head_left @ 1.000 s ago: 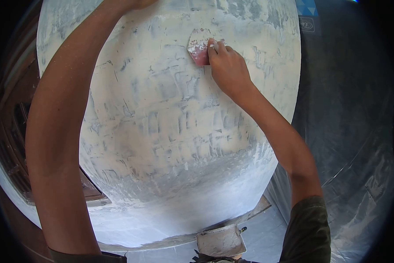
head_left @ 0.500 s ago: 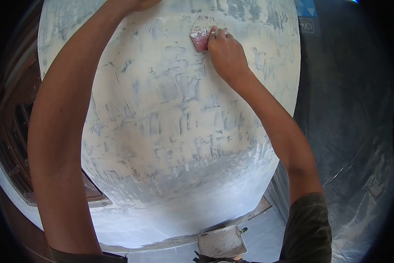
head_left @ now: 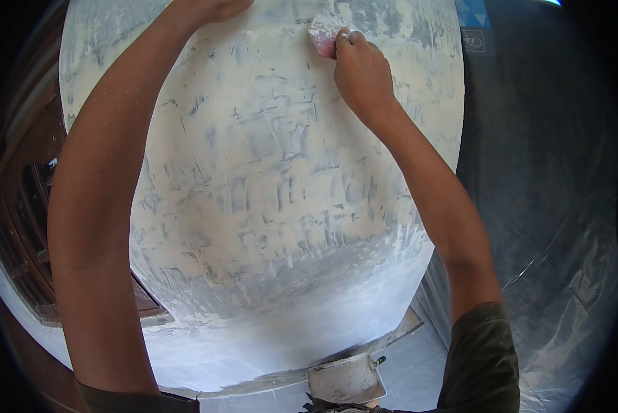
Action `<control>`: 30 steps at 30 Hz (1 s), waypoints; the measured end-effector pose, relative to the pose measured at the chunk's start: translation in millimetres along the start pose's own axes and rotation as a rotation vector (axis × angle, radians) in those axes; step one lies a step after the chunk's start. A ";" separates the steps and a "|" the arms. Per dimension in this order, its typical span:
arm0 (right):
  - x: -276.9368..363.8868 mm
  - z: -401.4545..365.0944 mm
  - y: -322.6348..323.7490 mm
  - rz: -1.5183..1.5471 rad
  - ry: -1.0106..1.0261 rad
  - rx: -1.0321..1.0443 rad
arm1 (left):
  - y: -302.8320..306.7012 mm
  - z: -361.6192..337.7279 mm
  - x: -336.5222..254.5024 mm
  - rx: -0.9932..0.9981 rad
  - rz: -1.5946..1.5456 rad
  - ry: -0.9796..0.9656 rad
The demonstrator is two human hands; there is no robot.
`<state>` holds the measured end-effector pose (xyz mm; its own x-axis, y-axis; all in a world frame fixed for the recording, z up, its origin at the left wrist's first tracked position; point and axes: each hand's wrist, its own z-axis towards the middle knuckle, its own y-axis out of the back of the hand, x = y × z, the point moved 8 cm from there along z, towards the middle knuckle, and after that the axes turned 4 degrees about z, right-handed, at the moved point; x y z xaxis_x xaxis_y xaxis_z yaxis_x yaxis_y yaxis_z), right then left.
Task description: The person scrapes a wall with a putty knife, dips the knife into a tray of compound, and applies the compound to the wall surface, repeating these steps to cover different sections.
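My right hand [head_left: 364, 72] pinches a reddish scraper [head_left: 324, 38] smeared with pale paste, close against the upper part of a wall [head_left: 254, 165]. Cream and grey patches of filler with streaky marks cover this wall. At the top edge of the view, left of the scraper, is my left hand [head_left: 223, 8]. Its fingers are cut off by the frame, so whether it holds anything is hidden.
A tray [head_left: 343, 380] with pale paste stands low at the bottom centre. Dark plastic sheeting [head_left: 543, 206] hangs on the right, with a blue printed patch [head_left: 472, 14] at its top. Brown window woodwork [head_left: 34, 234] is on the left.
My right hand and the scraper have moved slightly up, and the scraper has turned a little. My left hand has barely moved.
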<state>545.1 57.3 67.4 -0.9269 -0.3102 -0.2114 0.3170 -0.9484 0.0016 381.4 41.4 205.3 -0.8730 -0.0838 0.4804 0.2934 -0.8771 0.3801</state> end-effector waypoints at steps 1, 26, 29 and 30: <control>0.2 3.9 -7.2 -0.065 -0.008 0.045 | 4.2 -3.7 -2.8 -0.025 -0.022 -0.021; 49.8 -23.6 -17.5 -0.077 -0.002 0.107 | -7.7 8.0 6.4 0.007 0.017 -0.008; 66.7 -61.6 -12.0 -0.087 0.007 0.219 | -11.8 9.7 5.3 -0.006 0.026 -0.023; 69.6 -68.1 -4.5 -0.004 0.006 0.186 | -12.2 10.1 4.9 -0.013 0.022 -0.028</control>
<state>492.9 44.5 -13.9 -0.9268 -0.3061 -0.2175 0.2699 -0.9458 0.1809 377.4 56.4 211.0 -0.8551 -0.0905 0.5105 0.3073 -0.8815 0.3585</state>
